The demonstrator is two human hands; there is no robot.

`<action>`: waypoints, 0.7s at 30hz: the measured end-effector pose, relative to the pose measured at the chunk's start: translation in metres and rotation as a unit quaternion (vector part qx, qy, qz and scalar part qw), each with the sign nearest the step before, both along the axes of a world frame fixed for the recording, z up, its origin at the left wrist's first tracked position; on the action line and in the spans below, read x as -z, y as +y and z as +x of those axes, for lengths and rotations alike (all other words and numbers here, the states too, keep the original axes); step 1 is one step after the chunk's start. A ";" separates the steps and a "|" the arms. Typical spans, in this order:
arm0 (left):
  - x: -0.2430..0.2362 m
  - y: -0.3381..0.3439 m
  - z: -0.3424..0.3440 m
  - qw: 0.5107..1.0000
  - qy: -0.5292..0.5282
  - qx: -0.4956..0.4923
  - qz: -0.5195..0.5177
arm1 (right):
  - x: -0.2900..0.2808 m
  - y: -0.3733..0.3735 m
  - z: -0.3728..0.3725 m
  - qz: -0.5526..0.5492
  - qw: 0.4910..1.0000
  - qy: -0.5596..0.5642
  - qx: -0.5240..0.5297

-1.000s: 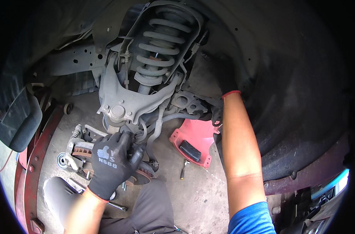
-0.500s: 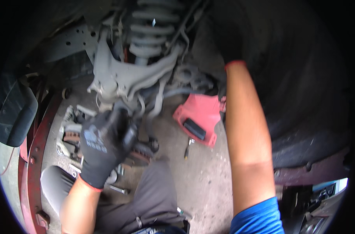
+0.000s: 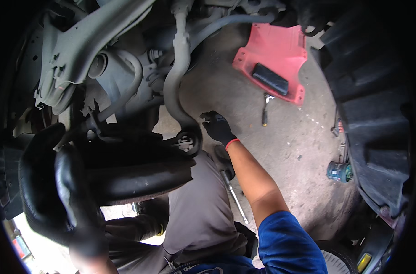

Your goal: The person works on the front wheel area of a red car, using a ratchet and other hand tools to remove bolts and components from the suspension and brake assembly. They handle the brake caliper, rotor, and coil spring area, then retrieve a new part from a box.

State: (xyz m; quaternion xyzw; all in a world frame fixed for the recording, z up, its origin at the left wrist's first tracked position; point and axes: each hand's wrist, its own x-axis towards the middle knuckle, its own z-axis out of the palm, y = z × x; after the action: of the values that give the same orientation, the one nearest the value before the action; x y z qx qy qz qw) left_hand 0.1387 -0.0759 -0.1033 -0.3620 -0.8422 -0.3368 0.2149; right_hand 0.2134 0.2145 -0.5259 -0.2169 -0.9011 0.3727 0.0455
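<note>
My left hand, in a black glove, is large and close at the left. Its fingers are bent around the end of a thin metal rod or the dark part beside it; what lies inside them is hidden. Right of it stretches a thick black part with a jagged right end. My right hand, gloved in black with a red cuff, hangs over the floor, fingers loosely bent and apart, holding nothing. Just left of it, a curved grey bar runs down to a round joint.
A grey suspension arm spans the upper left. On the concrete lie a red plastic panel bearing a black block, a dark-handled tool, a long silver-shafted tool and a blue-green can. A black wheel-arch liner borders the right.
The view has shifted lower and closer to the suspension. My right hand has come down from the dark upper right to beside the curved bar. My left hand now appears larger, further left.
</note>
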 end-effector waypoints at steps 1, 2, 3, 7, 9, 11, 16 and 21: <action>-0.001 -0.006 -0.001 0.999 0.017 -0.010 -0.031 | 0.027 -0.011 0.000 0.069 0.996 0.048 -0.027; -0.002 -0.010 -0.002 0.997 0.049 -0.025 -0.061 | 0.050 -0.021 -0.003 0.132 0.987 0.071 -0.050; -0.002 -0.013 -0.006 0.992 0.077 -0.019 -0.093 | 0.069 -0.029 -0.007 0.146 0.985 0.070 -0.050; 0.000 -0.013 -0.008 0.990 0.105 -0.037 -0.084 | 0.089 -0.040 -0.028 -0.020 0.996 0.079 0.033; 0.002 -0.008 -0.007 0.997 0.061 0.016 -0.040 | 0.056 -0.038 -0.020 0.073 0.986 0.115 0.101; 0.002 -0.004 -0.005 0.999 0.010 0.039 0.010 | -0.008 -0.039 -0.010 -0.219 0.916 0.240 0.236; -0.015 0.012 0.006 0.998 0.056 -0.019 -0.027 | -0.218 -0.056 0.058 -0.131 0.922 0.338 0.133; -0.031 0.035 0.059 0.990 -0.029 0.131 -0.041 | -0.361 -0.082 0.083 0.086 0.913 0.397 -0.022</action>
State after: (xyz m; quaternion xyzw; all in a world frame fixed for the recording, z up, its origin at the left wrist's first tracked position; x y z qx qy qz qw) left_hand 0.1980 -0.0404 -0.0726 -0.4680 -0.8064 -0.3378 0.1290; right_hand 0.2966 0.1328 -0.1650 -0.0265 -0.8419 0.3500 0.4099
